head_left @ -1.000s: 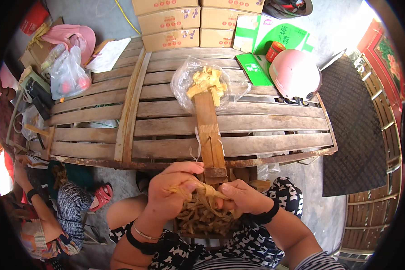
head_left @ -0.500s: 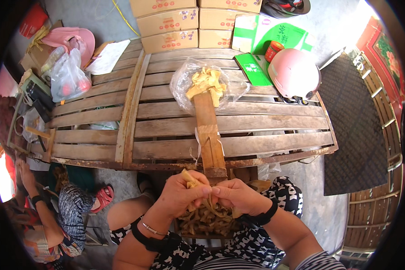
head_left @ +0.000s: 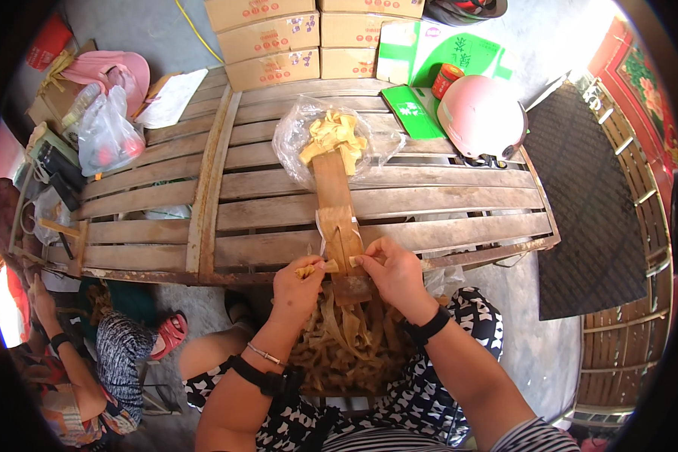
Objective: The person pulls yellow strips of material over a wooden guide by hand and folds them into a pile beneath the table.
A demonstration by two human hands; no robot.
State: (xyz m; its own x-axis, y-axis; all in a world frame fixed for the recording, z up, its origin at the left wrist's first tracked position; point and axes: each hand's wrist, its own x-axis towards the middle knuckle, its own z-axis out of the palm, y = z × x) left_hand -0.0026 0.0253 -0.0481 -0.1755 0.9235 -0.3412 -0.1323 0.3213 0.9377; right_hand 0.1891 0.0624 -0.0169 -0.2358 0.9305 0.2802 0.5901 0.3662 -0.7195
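My left hand (head_left: 295,292) pinches a folded pale yellow strip (head_left: 309,270) over the near end of a narrow wooden board (head_left: 333,184). Opposite it, my right hand (head_left: 399,277) pinches a small pale end of strip (head_left: 354,261) between thumb and finger. Whether both ends belong to one strip I cannot tell. The board has a thin slit or groove near my fingers and a string tied at its side. Its far end touches yellow strips (head_left: 333,134) lying on a clear plastic bag (head_left: 288,147). Below my hands, brownish strips (head_left: 346,343) are heaped in my lap area.
The board rests on a slatted wooden table (head_left: 271,186). Cardboard boxes (head_left: 273,68) stand at the back, and a pink helmet (head_left: 481,117) sits right beside a green box (head_left: 413,113). A plastic bag with red items (head_left: 109,135) lies left. Another person's arm (head_left: 75,369) shows lower left.
My hands have moved up from the heap to the board's near end and drawn apart. The strip between them has shifted with them. The heap is now more exposed.
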